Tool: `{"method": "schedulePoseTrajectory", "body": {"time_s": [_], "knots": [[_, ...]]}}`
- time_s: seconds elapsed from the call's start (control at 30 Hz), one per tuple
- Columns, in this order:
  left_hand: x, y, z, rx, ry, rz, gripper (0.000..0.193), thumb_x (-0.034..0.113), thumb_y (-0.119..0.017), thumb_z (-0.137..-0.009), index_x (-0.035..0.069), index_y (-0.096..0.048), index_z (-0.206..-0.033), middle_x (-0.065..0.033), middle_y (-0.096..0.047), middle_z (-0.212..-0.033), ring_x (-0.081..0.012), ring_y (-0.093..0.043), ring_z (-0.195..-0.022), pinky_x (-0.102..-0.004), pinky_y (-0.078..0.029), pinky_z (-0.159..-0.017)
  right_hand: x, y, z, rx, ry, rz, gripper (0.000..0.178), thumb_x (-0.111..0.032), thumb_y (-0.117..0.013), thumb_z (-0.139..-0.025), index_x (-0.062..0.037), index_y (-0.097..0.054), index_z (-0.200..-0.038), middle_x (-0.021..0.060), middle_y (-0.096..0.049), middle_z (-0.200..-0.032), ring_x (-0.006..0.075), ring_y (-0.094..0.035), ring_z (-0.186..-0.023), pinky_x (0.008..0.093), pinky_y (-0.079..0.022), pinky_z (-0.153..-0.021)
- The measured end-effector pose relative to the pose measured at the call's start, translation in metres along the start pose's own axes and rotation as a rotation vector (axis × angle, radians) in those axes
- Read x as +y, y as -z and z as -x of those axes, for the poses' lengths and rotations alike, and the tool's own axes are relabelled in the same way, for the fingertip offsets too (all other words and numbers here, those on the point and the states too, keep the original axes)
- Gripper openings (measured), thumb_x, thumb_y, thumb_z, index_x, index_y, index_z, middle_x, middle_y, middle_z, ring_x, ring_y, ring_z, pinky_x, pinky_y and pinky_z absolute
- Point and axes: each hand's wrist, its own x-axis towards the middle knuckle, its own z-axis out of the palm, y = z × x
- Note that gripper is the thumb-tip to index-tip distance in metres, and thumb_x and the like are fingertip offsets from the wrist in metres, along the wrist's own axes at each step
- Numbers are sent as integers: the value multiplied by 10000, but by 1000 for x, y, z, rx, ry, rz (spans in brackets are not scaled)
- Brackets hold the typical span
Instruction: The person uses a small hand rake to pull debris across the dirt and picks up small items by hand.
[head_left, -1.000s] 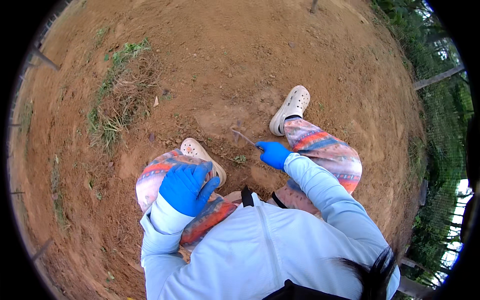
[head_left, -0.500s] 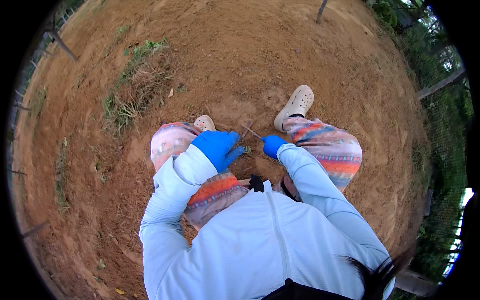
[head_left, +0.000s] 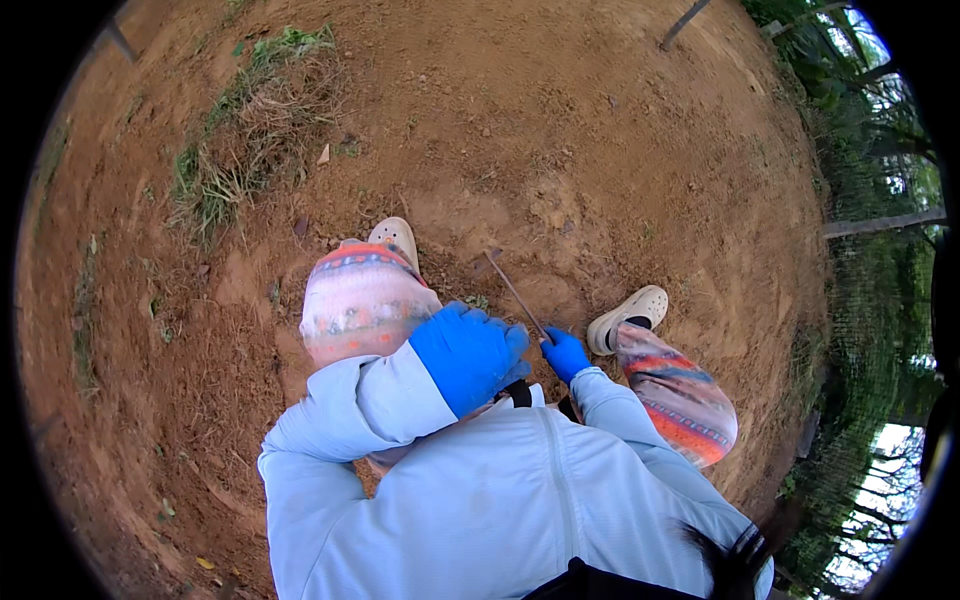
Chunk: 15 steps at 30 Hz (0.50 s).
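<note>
Near the middle of the scene, just beyond the person's waist, a thin, long-shafted tool (head_left: 516, 293) is held in the right hand (head_left: 567, 356), whose blue-gloved fingers wrap its near end. Its long axis slants from near right to far left; the far end points away from the body, over brown soil (head_left: 640, 180) between the left shoe (head_left: 396, 240) and the right shoe (head_left: 628, 315), closer to the left one. Whether that tip touches the ground cannot be told. Just left of the tool's near end is the left hand (head_left: 470, 355), also blue-gloved, back uppermost, fingers bent toward the right; whether it grips anything cannot be told. Far left, beyond the left knee (head_left: 365, 300), lies a grass heap (head_left: 258, 125).
</note>
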Motion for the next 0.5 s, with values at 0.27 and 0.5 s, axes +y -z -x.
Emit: {"method": "schedulePoseTrajectory", "body": {"time_s": [0.27,0.5], "knots": [[8,-11,-24,405,-167,0,329,128,-630,-694,94,-615,-1021,-16,-525,-777,-174,-519,-707,-274,-407,-587,-50,-1,-24,94,-133,-529,329,-278,-554,-902,-32,-590,-1117,77,-608,-722,128,-533,-591,291,-432,-530],[-24,7,-17,614,-2,194,416,101,-684,-619,159,-645,-1030,-34,-529,-918,-191,-544,-849,-324,-477,-705,-65,-27,-81,147,-138,-587,317,-258,-554,-902,-49,-590,-1136,64,-599,-714,105,-506,-558,266,-420,-506]]}}
